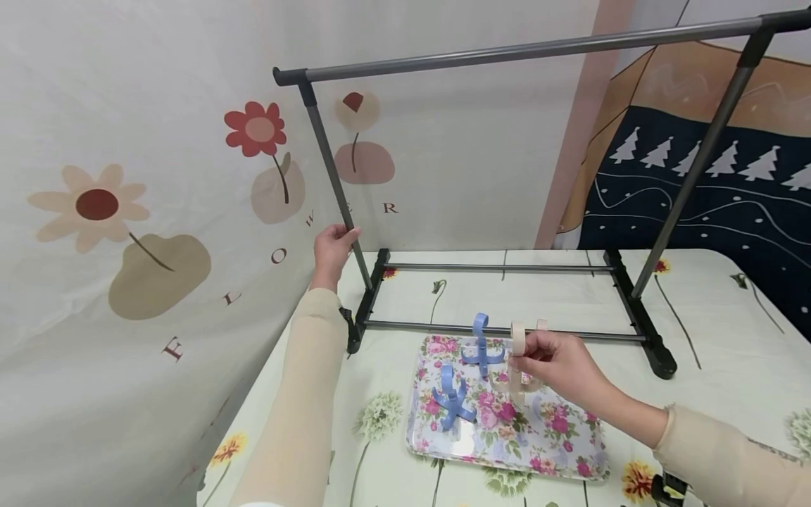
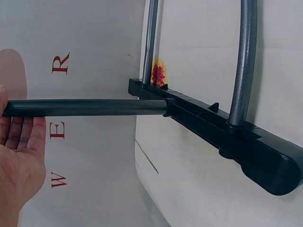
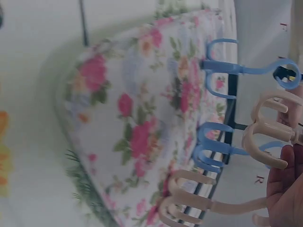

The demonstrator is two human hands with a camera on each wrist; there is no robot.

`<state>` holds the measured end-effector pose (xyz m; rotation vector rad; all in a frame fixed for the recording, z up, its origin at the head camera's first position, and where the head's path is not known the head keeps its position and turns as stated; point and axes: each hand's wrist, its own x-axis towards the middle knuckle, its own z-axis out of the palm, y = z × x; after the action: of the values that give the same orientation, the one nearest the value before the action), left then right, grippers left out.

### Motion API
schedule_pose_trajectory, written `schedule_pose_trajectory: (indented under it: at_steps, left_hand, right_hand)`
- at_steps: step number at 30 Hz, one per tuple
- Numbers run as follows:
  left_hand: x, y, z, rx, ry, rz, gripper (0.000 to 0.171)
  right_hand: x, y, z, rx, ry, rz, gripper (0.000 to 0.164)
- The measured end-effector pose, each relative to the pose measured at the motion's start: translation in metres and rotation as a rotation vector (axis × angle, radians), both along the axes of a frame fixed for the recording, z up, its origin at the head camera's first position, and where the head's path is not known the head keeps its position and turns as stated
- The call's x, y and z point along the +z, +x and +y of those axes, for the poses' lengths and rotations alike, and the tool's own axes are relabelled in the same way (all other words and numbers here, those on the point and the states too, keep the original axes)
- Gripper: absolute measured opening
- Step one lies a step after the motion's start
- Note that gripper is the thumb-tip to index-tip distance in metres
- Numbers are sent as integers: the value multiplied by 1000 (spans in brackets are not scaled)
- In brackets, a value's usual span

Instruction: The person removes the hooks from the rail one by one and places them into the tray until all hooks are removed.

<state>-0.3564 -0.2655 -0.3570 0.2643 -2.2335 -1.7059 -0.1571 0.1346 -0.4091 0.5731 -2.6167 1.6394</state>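
Note:
My left hand [image 1: 332, 255] grips the left upright [image 1: 331, 165] of a dark metal clothes rack, with the thumb on one side and the fingers behind it in the left wrist view. Over a floral tray [image 1: 507, 451], my right hand [image 1: 565, 362] pinches a beige pronged hook [image 3: 270, 130] between thumb and fingers. A second beige hook [image 3: 191, 198] stands on the tray, partly hidden behind the right hand in the head view. To the left on the tray stand two blue pronged hooks, the rear one [image 1: 483, 355] and the front one [image 1: 453, 401].
The rack's top bar [image 1: 532, 51] spans above the table, and its right upright [image 1: 700, 162] leans at the far side. Black feet [image 1: 640, 317] and lower bars rest on a flower-print cloth [image 1: 716, 422]. A printed curtain [image 1: 158, 105] hangs on the left.

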Motion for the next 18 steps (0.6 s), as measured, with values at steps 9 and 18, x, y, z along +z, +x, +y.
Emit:
schedule_pose_trajectory:
  at_steps: [9, 18]
  left_hand:
    - [-1, -1, 0, 5, -2, 2, 33]
    - [-1, 0, 1, 9, -7, 7, 34]
  right_hand:
    - [-27, 5, -1, 59, 13, 29, 11]
    - [-42, 8, -1, 65, 13, -8, 11]
